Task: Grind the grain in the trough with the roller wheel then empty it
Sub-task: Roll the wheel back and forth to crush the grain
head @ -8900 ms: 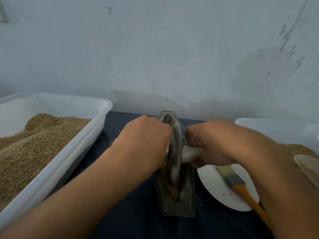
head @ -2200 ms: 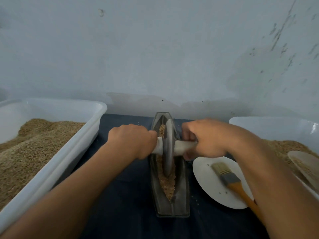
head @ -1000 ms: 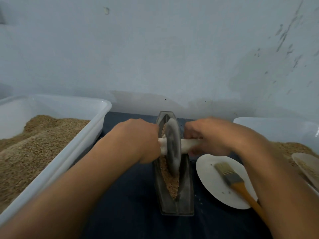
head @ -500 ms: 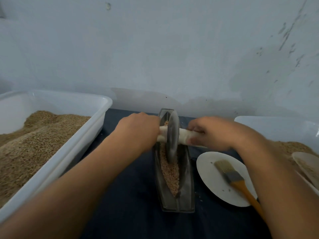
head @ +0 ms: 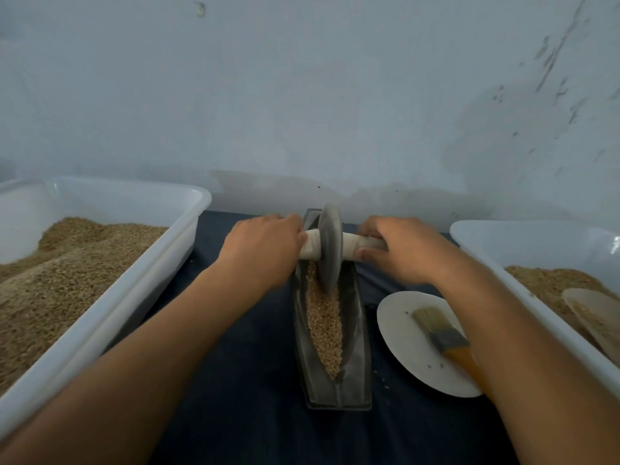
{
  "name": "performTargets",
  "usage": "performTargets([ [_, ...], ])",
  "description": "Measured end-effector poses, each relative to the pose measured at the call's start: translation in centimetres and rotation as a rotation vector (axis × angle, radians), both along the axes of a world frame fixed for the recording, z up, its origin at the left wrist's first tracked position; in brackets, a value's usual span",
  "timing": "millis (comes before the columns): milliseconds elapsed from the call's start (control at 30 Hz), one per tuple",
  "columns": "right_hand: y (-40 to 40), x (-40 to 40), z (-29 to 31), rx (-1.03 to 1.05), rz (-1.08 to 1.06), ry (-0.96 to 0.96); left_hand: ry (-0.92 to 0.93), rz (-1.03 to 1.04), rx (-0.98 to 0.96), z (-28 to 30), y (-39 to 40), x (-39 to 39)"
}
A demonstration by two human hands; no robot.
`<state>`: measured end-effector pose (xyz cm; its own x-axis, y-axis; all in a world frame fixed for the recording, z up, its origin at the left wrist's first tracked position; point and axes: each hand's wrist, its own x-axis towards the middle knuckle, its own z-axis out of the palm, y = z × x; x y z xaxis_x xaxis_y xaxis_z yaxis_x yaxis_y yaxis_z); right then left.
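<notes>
A plain, makeshift grain-processing workspace, possibly a small workshop or a back room of a home. A bare, pale blue painted wall [head: 302, 95], scuffed and stained, rises directly behind a tabletop covered in dark navy cloth [head: 241, 380]. Large white plastic tubs [head: 161, 263] heaped with brown grain stand at either side, and a dark metal boat-shaped grinding trough [head: 355, 330] sits between them.

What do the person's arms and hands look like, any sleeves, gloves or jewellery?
Both forearms are bare as far as the frame shows, with no sleeves in view. The left hand and the right hand wear no gloves, and no rings, watch or bracelets are visible.
</notes>
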<state>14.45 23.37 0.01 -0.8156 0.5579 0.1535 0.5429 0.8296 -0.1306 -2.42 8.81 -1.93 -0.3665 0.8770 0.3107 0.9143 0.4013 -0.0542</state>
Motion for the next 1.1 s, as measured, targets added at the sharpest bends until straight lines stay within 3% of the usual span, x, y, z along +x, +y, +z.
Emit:
performTargets([
  [133, -0.9, 0.4, 1.5, -0.030, 0.012, -0.097, -0.090, 0.039, -0.138, 2.2, -1.4, 1.2],
  [333, -2.8, 1.5, 3.3, -0.024, 0.081, -0.268, -0.053, 0.012, -0.297, 4.8, -3.9, 4.3],
  [733, -2.1, 2.0, 3.9, -0.174, 0.215, -0.322, -0.089, -0.008, -0.439, 4.8, -3.8, 3.8],
  [933, -1.6, 1.9, 3.3, -0.236, 0.274, -0.338, -0.138, -0.037, -0.490, 4.3, -3.4, 3.4],
  [1100, -1.2, 1.9, 2.8, -0.217, 0.282, -0.337, -0.075, -0.022, -0.390, 3.9, -3.3, 3.1],
])
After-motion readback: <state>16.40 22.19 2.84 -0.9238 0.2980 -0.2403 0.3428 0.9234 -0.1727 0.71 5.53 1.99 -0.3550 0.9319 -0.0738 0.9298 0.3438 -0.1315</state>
